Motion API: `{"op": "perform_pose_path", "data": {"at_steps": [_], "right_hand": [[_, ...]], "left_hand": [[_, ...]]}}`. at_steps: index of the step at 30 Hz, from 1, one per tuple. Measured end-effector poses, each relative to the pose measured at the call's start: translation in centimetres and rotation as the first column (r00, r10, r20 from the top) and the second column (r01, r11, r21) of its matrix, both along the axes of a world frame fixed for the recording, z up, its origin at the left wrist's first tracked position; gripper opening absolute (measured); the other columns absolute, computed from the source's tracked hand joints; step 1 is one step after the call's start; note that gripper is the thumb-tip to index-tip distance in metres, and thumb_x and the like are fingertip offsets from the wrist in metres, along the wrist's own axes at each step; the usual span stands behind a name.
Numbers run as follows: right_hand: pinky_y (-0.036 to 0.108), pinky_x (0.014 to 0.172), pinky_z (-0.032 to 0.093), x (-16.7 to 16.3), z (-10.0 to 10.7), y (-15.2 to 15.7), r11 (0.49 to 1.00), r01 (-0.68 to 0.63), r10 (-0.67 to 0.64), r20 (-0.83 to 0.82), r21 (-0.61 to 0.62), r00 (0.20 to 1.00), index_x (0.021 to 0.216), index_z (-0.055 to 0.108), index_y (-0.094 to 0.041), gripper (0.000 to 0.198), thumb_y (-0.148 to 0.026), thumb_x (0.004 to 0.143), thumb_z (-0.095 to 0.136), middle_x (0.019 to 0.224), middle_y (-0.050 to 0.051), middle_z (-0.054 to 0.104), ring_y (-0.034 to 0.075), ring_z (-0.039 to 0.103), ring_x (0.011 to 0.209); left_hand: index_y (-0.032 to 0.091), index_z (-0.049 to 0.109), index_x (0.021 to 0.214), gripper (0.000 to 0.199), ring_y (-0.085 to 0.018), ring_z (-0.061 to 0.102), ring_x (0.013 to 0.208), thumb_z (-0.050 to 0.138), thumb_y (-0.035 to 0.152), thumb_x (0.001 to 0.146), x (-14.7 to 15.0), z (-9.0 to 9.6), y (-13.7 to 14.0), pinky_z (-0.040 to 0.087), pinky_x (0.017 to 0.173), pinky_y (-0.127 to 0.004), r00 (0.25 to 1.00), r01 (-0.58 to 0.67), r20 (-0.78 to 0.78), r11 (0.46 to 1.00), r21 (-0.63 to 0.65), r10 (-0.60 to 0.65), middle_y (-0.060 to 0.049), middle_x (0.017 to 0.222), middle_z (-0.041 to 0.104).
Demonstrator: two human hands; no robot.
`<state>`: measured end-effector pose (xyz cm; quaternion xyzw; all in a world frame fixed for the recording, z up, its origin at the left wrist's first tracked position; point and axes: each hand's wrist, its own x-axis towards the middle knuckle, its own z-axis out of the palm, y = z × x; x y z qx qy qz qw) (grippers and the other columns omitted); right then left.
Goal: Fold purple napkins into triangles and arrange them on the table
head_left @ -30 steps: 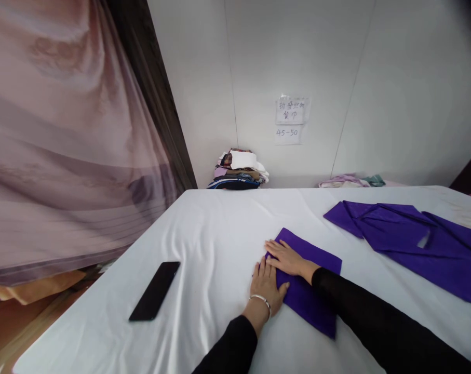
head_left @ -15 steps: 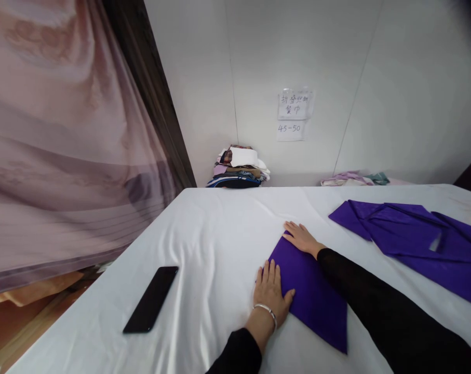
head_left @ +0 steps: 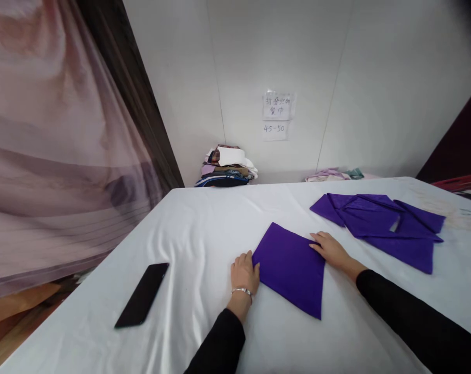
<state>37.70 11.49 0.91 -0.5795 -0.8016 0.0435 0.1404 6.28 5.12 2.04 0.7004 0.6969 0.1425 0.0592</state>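
Observation:
A folded purple napkin (head_left: 290,267) lies flat on the white-covered table in front of me, set at a slant. My left hand (head_left: 244,274), with a silver bracelet at the wrist, rests palm down at its left corner. The fingers are loosely bent, and the thumb is by the cloth's edge. At the right edge, my right hand (head_left: 332,250) touches the napkin with its fingertips, fingers stretched and a little apart. Farther right lies a loosely heaped purple cloth (head_left: 379,221), with creases and overlapping layers.
A black phone (head_left: 142,296) lies at the left on the white tablecloth (head_left: 219,218). Folded clothes (head_left: 227,169) are stacked beyond the far edge, with more cloth (head_left: 328,175) to their right. Paper signs (head_left: 278,114) hang on the wall, and a pink curtain (head_left: 56,145) hangs at left.
My right hand has moved from the napkin's far corner to its right edge. My left hand has shifted off the cloth's face to its left corner. The napkin's near corner sits farther from me.

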Motion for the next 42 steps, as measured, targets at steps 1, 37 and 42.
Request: {"op": "perform_pose_path", "data": {"at_steps": [1, 37, 42], "right_hand": [[0.035, 0.085, 0.040, 0.2, 0.4, 0.0, 0.999, 0.011, -0.011, 0.007, -0.042, 1.000, 0.116, 0.056, -0.012, 0.042, -0.038, 0.086, 0.042, 0.100, 0.014, 0.059, 0.025, 0.052, 0.096], [0.040, 0.110, 0.003, -19.3, 2.4, -1.3, 0.668, -0.687, 0.671, -0.168, -0.286, 0.722, 0.141, 0.023, -0.021, 0.067, -0.060, 0.087, 0.030, 0.148, 0.007, 0.020, 0.020, 0.011, 0.136], [0.043, 0.109, 0.001, -21.4, 0.4, 1.8, 0.728, -0.657, 0.657, -0.078, -0.195, 0.750, 0.141, 0.023, -0.020, 0.066, -0.058, 0.088, 0.028, 0.148, 0.008, 0.018, 0.021, 0.010, 0.136]], "left_hand": [[0.016, 0.049, 0.122, 0.040, -0.023, 0.052, 0.102, 0.046, 0.028, 0.084, -0.2, 0.0, 0.1, 0.038, 0.087, -0.036, 1.000, -0.014, 0.009, 1.000, -0.017, 0.014, -0.009, 0.112, 0.059], [0.007, 0.023, 0.139, 0.087, -0.029, 0.015, 0.135, 0.027, 0.069, 0.079, 2.7, -0.3, -7.7, 0.014, 0.111, -0.049, 0.893, 0.450, 0.067, 0.880, -0.156, -0.445, -0.018, 0.144, 0.026], [0.007, 0.021, 0.140, 0.084, -0.029, 0.005, 0.136, 0.028, 0.065, 0.081, 2.6, 0.0, -7.7, 0.014, 0.111, -0.049, 0.881, 0.473, 0.107, 0.858, -0.197, -0.461, -0.017, 0.148, 0.015]]}}
